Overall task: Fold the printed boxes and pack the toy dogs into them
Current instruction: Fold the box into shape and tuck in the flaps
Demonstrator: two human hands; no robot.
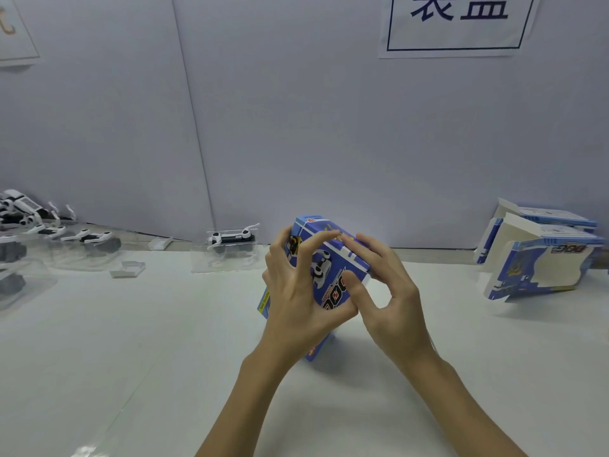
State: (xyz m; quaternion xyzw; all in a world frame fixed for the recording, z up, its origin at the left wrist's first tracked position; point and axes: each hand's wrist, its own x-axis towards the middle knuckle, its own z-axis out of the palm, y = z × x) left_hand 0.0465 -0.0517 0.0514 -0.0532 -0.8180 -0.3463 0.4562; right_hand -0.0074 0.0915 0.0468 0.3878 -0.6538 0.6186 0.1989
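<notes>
A pale lavender wall [296, 127] stands behind a white desk [131, 357], and a paper sign [458, 24] with dark blue characters hangs on the wall at upper right.

At the far left edge of the desk lies a heap of black-and-white toy dogs [29, 219], some of them in clear plastic trays. Closer to the middle, against the wall, one toy dog [232, 239] sits alone in its own clear tray [227, 258].

In the centre I hold a blue printed box [326, 258] tilted above the desk, its picture of a white dog facing me. My left hand [296, 291] grips the box from the left side, fingers curled over its upper edge and thumb underneath. My right hand [389, 291] holds the right end of the same box, fingers curved over the top, thumb pressing against the front face. The fingertips of both hands nearly meet on the top edge.

At the far right, a pile of unfolded box blanks [540, 252] rests near the wall, blue print and plain white insides showing.
</notes>
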